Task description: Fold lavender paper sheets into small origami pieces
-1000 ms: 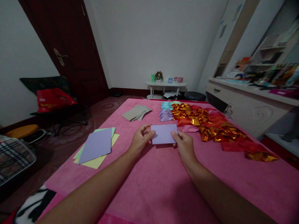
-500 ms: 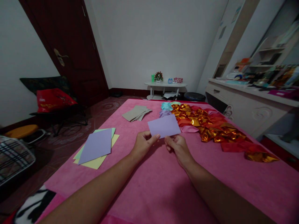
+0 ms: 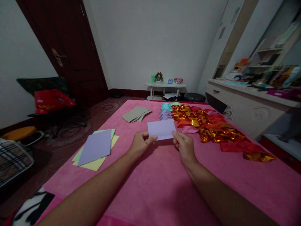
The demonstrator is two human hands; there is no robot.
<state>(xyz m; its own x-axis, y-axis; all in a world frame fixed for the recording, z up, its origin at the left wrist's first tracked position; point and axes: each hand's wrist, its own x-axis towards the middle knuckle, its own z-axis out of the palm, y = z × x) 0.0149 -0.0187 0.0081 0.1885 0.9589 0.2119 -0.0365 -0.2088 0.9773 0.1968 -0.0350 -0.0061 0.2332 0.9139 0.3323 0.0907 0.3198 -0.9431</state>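
A small rectangle of purple paper [image 3: 161, 128] is held up above the pink cloth [image 3: 150, 188], facing me. My left hand [image 3: 141, 142] pinches its lower left corner, thumb in front and fingers behind. At its right edge, my right hand [image 3: 184, 145] pinches the paper between thumb and curled fingers. To the left lies a stack of larger sheets, a purple sheet [image 3: 96, 147] on top with a green sheet [image 3: 113, 133] and a yellow sheet [image 3: 94, 164] showing beneath. Beyond my left hand, several greyish cards [image 3: 136, 114] are fanned out flat.
Shiny gold foil pieces [image 3: 207, 135] and red pieces [image 3: 231, 147] cover the right of the cloth, beside purple folded pieces [image 3: 165, 115] and a light-blue one [image 3: 166, 106]. A white dresser [image 3: 242, 100] stands right; a chair with a red bag [image 3: 53, 101] stands left.
My right hand has moved from the paper's lower edge to its right edge. The paper has turned nearly level and shifted slightly left. The left hand keeps its pinch.
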